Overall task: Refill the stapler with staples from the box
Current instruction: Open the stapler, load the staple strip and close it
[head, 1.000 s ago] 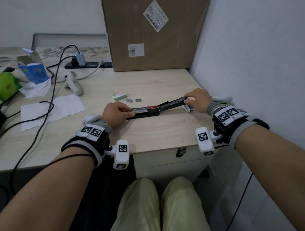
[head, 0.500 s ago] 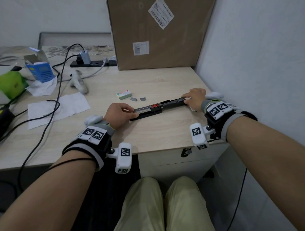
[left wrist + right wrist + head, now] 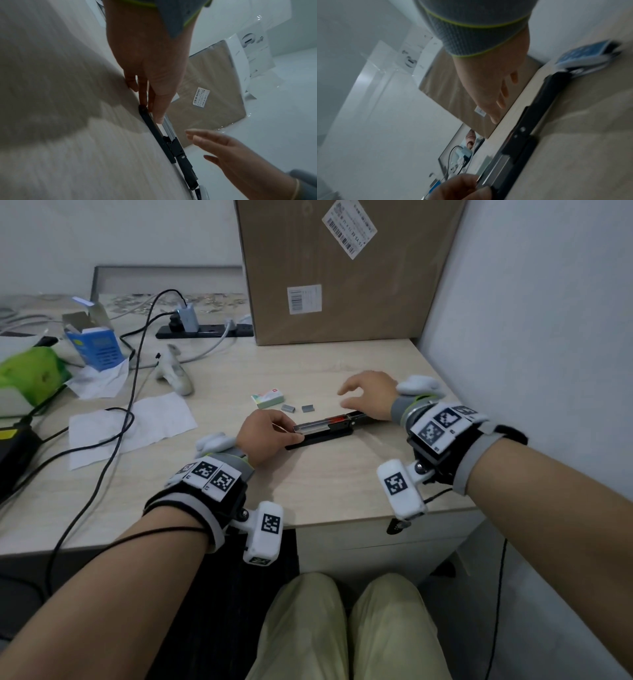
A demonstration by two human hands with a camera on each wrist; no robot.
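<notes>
Stapler [image 3: 323, 429], black and swung fully open, lies flat near the front edge of the pale wood surface [image 3: 308, 487], its long axis running from about 8 o'clock to 2 o'clock, with the metal staple channel and a red part exposed along its top. The left hand [image 3: 263, 434] sits at the 8 o'clock end, fingers curled and pinching the tip of the channel; the left wrist view shows the thumb [image 3: 160, 108] lying on the metal rail and another finger pressed by the black base [image 3: 155, 129]. The right hand [image 3: 368, 395] hovers above the far half of the stapler, fingers spread and loosely bent, holding nothing and not touching the stapler. At 12 o'clock from the stapler, just beyond it, a small green and white staple box [image 3: 268, 399] lies flat, and two short grey staple strips [image 3: 288, 407] lie side by side to its right, close to each other but apart. A tall cardboard carton [image 3: 339, 272] stands at the back against the wall. Toward 10 o'clock are a white game controller [image 3: 174, 373], sheets of white tissue [image 3: 137, 426], a blue carton with its flap open [image 3: 94, 344], black cables [image 3: 113, 422] and a power strip [image 3: 205, 330]. A blue and white object [image 3: 583, 54] lies at the stapler's far end in the right wrist view; what it is cannot be told.
</notes>
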